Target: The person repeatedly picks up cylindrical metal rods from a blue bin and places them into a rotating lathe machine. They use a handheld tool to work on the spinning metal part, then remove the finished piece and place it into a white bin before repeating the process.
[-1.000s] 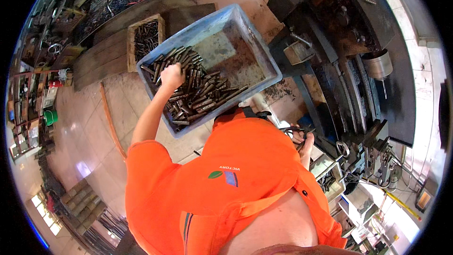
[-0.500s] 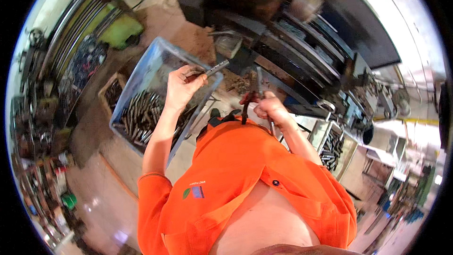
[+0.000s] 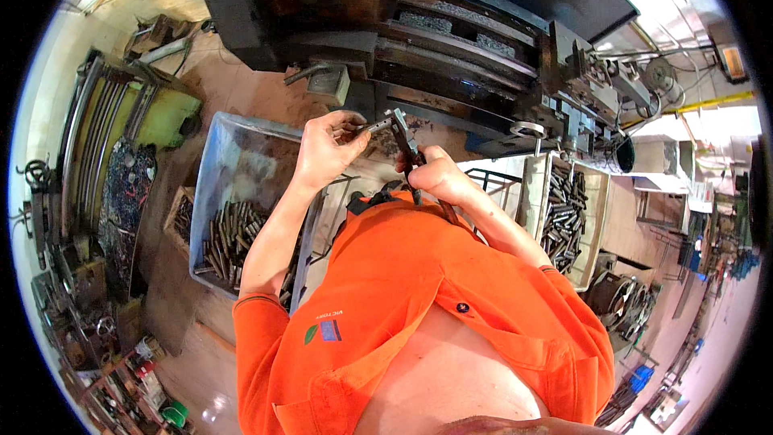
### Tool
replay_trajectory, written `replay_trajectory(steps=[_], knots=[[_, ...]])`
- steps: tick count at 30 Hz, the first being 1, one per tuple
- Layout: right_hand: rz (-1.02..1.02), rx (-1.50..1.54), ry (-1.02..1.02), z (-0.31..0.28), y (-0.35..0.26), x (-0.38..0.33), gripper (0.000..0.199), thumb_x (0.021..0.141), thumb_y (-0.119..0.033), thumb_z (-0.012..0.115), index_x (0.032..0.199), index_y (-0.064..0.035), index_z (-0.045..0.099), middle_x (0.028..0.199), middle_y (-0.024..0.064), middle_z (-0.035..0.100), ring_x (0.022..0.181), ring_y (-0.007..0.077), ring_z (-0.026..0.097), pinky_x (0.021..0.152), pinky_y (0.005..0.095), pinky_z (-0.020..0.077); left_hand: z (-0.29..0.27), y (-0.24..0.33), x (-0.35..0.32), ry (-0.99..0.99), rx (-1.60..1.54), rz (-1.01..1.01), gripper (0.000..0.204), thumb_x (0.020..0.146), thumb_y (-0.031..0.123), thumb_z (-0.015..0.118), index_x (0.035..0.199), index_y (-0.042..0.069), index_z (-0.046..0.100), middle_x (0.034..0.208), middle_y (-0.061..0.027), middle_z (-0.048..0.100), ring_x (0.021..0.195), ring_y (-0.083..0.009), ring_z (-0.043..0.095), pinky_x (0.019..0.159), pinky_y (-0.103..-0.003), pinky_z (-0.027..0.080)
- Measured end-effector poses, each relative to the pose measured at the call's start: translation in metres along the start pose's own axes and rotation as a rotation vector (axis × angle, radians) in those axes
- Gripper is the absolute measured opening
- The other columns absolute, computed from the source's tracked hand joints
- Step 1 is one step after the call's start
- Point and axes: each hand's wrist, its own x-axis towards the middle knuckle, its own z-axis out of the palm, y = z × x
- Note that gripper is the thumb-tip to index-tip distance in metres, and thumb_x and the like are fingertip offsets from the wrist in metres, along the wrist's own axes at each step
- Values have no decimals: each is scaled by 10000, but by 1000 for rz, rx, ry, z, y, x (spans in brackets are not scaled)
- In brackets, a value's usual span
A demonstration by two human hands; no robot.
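Note:
My left hand (image 3: pixel 328 149) is closed on a short grey metal rod (image 3: pixel 377 126) with small holes along it, pinched between thumb and fingers. Facing it, my right hand (image 3: pixel 440 174) grips a caliper (image 3: pixel 402 138), its jaw end pointing up and away from me. The far end of the rod lies at the caliper's jaws; whether they clamp it is too small to tell. Below my left forearm stands a blue plastic bin (image 3: pixel 211 163) with many metal rods (image 3: pixel 239 235) heaped in it.
A large dark lathe (image 3: pixel 459 56) runs across the far side. To my right, a pale crate (image 3: pixel 593 221) holds dark metal pieces (image 3: pixel 566 208). A green machine (image 3: pixel 165 125) stands at the left, near a small wooden box (image 3: pixel 179 213) beside the blue bin.
My hands have come together, bringing the rod's end to the caliper's jaws. The view has swung to the right, showing more of the crate and the lathe.

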Motion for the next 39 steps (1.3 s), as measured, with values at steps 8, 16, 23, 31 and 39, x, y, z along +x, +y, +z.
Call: replay_trajectory(steps=[8, 16, 23, 31, 39], knots=[[-68, -35, 177, 3, 24, 3, 267, 608, -163, 554, 791, 30, 532, 649, 147, 516, 643, 230, 512, 618, 347, 416, 9, 5, 18, -134, 27, -17, 240, 745, 66, 682, 932, -49, 585, 796, -45, 605, 733, -74, 553, 663, -227, 468], [-31, -111, 450, -1, 44, -3, 241, 615, -161, 552, 737, 45, 525, 667, 218, 535, 693, 341, 557, 651, 376, 429, 14, -6, 47, -313, 9, -61, 344, 802, 142, 641, 1074, -34, 526, 773, -61, 608, 676, -97, 568, 607, -243, 475], [-151, 618, 605, -33, 59, -1, 143, 668, -105, 537, 794, -39, 523, 685, -7, 496, 608, 85, 449, 558, 226, 380, 72, -56, 32, -629, -41, -163, 389, 798, 154, 648, 1107, -33, 505, 964, -123, 606, 892, -183, 596, 780, -299, 493], [-266, 521, 805, -117, 49, 63, 114, 645, -93, 537, 709, -30, 468, 616, -23, 415, 587, 81, 356, 502, 256, 328, 161, -48, 78, -822, -49, -65, 747, 736, 241, 720, 1277, -70, 309, 1292, -181, 399, 1234, -248, 366, 1017, -361, 303], [-277, 554, 712, -199, 16, 94, 202, 636, -106, 541, 796, 7, 492, 672, 21, 468, 634, 113, 410, 557, 258, 372, 216, -27, 160, -617, -599, -291, 598, 627, 187, 793, 1069, -6, 439, 910, -33, 547, 756, -114, 573, 660, -242, 474]])
